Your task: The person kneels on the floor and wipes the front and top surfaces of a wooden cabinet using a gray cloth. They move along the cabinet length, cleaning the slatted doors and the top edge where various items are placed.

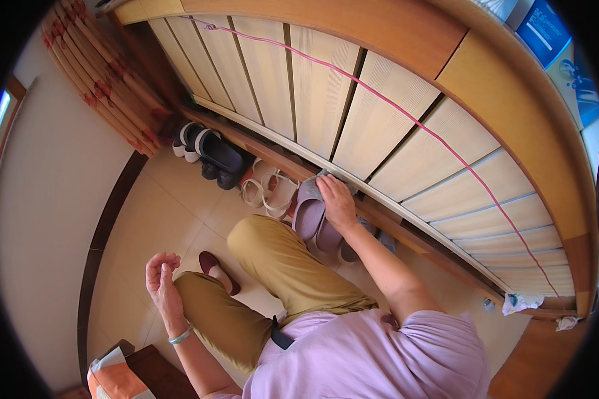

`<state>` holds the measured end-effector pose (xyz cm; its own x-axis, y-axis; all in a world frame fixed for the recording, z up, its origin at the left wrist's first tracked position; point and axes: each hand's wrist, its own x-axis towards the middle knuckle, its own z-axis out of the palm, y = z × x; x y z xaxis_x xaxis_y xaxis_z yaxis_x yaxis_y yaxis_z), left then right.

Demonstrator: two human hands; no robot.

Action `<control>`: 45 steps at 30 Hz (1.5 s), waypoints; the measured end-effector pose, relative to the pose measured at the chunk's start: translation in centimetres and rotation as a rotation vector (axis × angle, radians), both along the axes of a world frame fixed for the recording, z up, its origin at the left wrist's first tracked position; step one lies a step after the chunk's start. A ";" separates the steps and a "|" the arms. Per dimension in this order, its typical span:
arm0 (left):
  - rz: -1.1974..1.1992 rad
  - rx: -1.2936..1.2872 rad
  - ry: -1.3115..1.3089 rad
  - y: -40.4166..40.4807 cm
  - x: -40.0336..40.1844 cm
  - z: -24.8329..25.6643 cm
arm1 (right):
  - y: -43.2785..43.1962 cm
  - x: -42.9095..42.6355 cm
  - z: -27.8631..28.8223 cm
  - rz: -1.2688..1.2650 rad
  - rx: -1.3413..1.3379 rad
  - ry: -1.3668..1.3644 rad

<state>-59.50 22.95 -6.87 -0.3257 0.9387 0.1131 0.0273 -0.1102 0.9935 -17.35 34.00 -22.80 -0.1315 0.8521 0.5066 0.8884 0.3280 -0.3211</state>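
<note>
My right hand (336,200) presses a grey cloth (313,188) at the bottom rail of a slatted cabinet front (324,82), just above a pair of mauve slip-on shoes (309,217). Its fingertips lie over the cloth, which is bunched beneath them. Off to the left, my left hand (162,283) is raised beside my knee, its fingers loosely curled with nothing in them; a pale bangle (180,335) circles that wrist. A thin red cord (379,98) runs across the slats.
White strappy sandals (274,192) and dark slides (221,152) line the cabinet's foot. A patterned curtain (105,90) hangs at the upper left. Crumpled packaging (523,302) lies at the lower right. An orange-and-white cloth (117,376) covers something at the lower left.
</note>
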 end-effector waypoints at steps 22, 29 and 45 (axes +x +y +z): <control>-0.036 -0.126 0.142 2.0 2.0 0.4 | -3.7 6.8 -3.0 -0.192 -0.259 -0.225; -0.043 -0.138 0.111 1.8 0.7 0.3 | -15.9 18.4 -3.1 -0.289 -0.353 -0.296; 0.051 -0.092 -0.117 -2.7 -6.8 -0.7 | -19.4 23.4 -4.6 -0.171 -0.396 -0.291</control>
